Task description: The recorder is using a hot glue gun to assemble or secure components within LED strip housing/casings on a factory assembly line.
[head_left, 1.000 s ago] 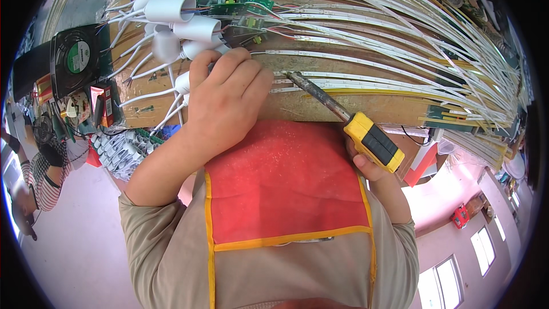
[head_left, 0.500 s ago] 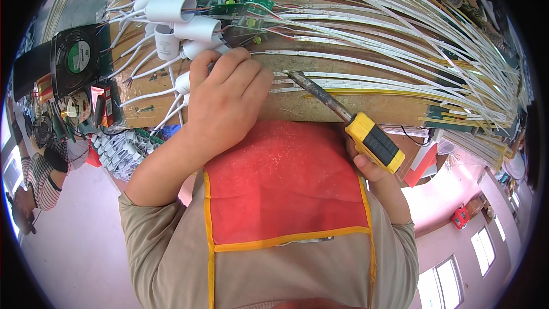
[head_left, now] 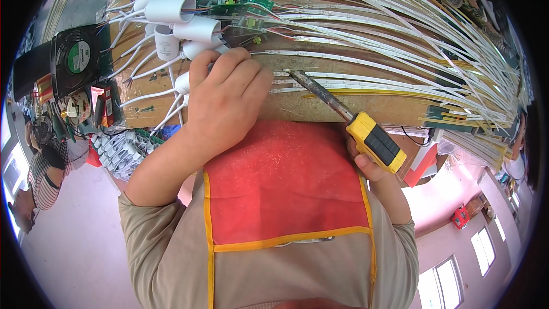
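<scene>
My left hand (head_left: 226, 100) rests at the bench's near edge with its fingers curled down. What it pinches is hidden beneath the fingers; a white plastic housing (head_left: 182, 83) with a white cable pokes out on its left. From its right side run white LED strips (head_left: 354, 78). My right hand (head_left: 369, 166) grips a soldering iron (head_left: 376, 142) by its yellow and black handle. The iron's dark shaft slants up and left, and its tip is over the nearest strips, just right of my left hand. Whether the tip touches a strip I cannot tell.
Several white cylindrical housings (head_left: 170, 9) with cables and green circuit boards (head_left: 260, 4) crowd the wooden bench (head_left: 337, 105). A black fan (head_left: 74, 60) stands at the left beside a small red box (head_left: 103, 106). Another person (head_left: 46, 180) is at the far left.
The soldering iron has shifted very slightly right and down. My left hand has stayed in place. The person at the far left has moved a little.
</scene>
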Available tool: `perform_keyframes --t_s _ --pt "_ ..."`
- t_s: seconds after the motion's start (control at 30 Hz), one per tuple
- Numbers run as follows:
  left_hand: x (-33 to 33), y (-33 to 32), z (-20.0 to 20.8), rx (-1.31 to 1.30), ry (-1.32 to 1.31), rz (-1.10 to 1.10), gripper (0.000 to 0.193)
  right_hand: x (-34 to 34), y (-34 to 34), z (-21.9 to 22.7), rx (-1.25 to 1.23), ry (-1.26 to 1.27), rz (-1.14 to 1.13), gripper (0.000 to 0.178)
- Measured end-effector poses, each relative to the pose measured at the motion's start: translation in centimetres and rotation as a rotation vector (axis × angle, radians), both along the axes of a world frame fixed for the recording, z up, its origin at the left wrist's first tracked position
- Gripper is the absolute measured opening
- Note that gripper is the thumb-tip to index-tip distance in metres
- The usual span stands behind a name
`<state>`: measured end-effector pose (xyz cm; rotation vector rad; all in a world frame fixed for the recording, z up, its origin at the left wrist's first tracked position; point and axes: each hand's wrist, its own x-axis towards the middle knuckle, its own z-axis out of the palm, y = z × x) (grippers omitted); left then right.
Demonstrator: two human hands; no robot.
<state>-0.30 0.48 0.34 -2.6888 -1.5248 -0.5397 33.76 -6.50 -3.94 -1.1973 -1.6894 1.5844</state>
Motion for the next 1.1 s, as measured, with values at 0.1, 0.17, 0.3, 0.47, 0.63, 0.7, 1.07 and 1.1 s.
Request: perform_keyframes --t_s 0.1,0.17,0.3,0.47,0.63,0.7,1.07,1.1 --pt "-0.1 0.1 -0.1 -0.005 -0.015 -0.006 0.028 -0.1 -0.1 0.1 -0.019 -0.008 -0.008 0.033" --pt "0.1 -0.1 0.1 -0.003 -0.009 0.000 0.028 0.1 0.0 -0.1 -0.023 0.017 -0.005 0.033" --pt "-0.8 0.3 -0.4 -0.030 -0.099 -0.053 0.026 -0.1 -0.1 0.4 -0.015 -0.005 -0.001 0.032" --pt "-1.8 0.5 0.4 -0.054 -0.119 -0.169 0.027 0.3 -0.4 -0.3 -0.002 0.020 0.004 0.031" --pt "-1.6 0.4 0.3 -0.040 -0.082 -0.146 0.027 0.2 -0.4 -0.4 -0.029 0.063 0.007 0.033" --pt "-1.6 0.4 0.1 -0.035 -0.077 -0.147 0.028 0.6 -1.2 -1.5 -0.092 0.122 -0.019 0.049" --pt "-1.1 0.4 -0.2 -0.025 -0.057 -0.104 0.027 0.4 -1.1 -1.5 -0.139 0.122 -0.030 0.051" --pt "-1.1 0.4 -0.2 -0.024 -0.061 -0.104 0.027 0.4 -1.1 -1.5 -0.137 0.122 -0.026 0.051"
